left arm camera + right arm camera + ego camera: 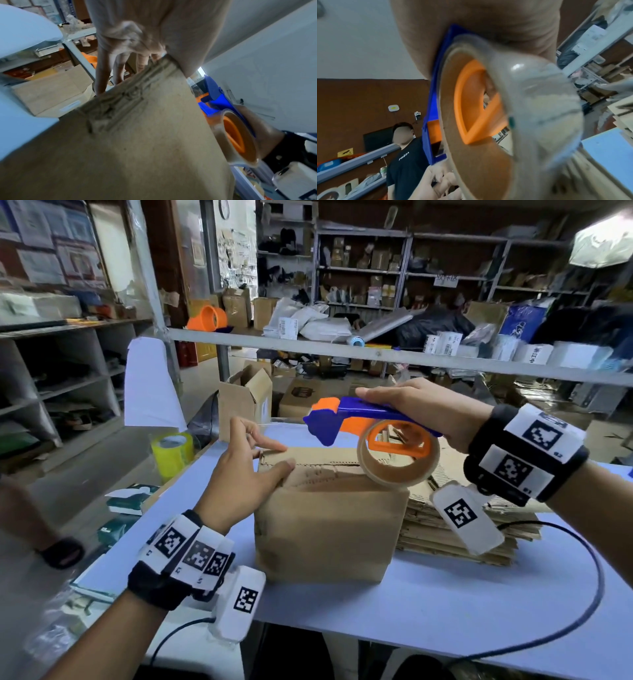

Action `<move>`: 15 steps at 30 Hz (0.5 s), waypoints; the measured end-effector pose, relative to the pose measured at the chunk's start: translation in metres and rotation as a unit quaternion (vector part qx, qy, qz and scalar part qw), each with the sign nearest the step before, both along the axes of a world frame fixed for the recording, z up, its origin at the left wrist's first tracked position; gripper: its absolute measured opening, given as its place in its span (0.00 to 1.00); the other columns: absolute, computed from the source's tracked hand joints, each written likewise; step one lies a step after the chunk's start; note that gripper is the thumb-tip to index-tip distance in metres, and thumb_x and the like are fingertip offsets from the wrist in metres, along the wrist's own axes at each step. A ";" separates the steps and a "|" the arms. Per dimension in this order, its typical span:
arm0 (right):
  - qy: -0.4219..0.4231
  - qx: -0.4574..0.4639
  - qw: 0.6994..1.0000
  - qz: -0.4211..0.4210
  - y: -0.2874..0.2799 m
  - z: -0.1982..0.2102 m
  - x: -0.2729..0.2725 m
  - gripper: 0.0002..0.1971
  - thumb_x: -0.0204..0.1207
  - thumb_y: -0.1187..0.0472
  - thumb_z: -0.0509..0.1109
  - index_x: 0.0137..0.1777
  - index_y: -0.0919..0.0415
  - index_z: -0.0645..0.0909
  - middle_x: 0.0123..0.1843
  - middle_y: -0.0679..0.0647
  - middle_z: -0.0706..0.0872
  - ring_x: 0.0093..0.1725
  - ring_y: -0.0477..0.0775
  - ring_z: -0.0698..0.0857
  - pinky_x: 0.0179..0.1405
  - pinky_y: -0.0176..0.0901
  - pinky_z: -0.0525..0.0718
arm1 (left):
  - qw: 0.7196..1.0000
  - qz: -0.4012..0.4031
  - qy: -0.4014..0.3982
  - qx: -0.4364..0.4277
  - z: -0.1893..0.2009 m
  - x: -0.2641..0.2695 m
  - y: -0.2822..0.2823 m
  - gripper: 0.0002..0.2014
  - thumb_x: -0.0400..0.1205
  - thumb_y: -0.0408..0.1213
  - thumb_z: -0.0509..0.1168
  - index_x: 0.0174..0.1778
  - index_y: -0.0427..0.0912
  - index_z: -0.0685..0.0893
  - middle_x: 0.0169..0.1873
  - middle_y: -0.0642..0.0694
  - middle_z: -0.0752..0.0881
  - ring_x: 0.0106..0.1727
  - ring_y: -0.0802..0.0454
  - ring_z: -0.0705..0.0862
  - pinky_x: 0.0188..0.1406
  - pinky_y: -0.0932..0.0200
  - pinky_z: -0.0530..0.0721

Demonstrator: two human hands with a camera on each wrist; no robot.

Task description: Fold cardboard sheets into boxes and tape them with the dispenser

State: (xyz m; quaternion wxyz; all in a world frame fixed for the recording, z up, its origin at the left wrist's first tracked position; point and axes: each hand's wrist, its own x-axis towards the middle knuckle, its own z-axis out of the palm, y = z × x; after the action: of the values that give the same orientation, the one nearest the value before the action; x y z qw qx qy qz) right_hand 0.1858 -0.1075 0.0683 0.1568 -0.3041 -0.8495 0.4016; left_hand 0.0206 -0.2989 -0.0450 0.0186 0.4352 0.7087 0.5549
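A folded brown cardboard box stands on the pale blue table. My left hand rests on the box's top left corner, fingers spread and fairly straight, thumb on the near edge. In the left wrist view the fingers reach over the box's far edge. My right hand grips the blue and orange tape dispenser just above the box top, nose pointing left toward my left hand. Its tape roll hangs over the box's right side. The roll fills the right wrist view.
A stack of flat cardboard sheets lies right of the box. A yellow tape roll sits at the table's left edge, an open carton behind. A shelf rail crosses above. A person in a black shirt stands nearby.
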 end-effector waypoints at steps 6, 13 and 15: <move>-0.023 -0.160 0.987 0.006 0.006 -0.004 0.017 0.16 0.83 0.45 0.69 0.39 0.55 0.84 0.29 0.49 0.84 0.21 0.45 0.77 0.24 0.37 0.78 | 0.996 0.042 0.067 -0.041 0.005 0.008 0.003 0.22 0.78 0.39 0.73 0.47 0.54 0.60 0.49 0.61 0.87 0.61 0.52 0.85 0.62 0.38 0.80; 0.008 -0.044 0.999 0.029 -0.002 0.000 0.010 0.21 0.75 0.37 0.76 0.35 0.54 0.90 0.33 0.51 0.90 0.27 0.48 0.83 0.33 0.39 0.79 | 0.998 0.048 0.025 -0.020 0.001 0.006 0.002 0.22 0.75 0.35 0.73 0.47 0.53 0.62 0.46 0.61 0.89 0.62 0.59 0.85 0.62 0.42 0.81; 0.042 0.006 0.998 0.035 -0.003 0.000 0.006 0.21 0.73 0.32 0.75 0.34 0.49 0.93 0.34 0.49 0.91 0.29 0.45 0.85 0.39 0.41 0.79 | 0.998 0.057 0.007 -0.007 -0.002 0.006 0.003 0.24 0.74 0.34 0.74 0.46 0.55 0.62 0.45 0.63 0.90 0.61 0.65 0.84 0.61 0.47 0.81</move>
State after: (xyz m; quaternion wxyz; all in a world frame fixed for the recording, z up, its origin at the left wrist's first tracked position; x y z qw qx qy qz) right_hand 0.1917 -0.1108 0.0679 0.1806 -0.2563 -0.8545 0.4142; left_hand 0.0263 -0.2964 -0.0468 -0.0151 0.3980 0.7366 0.5466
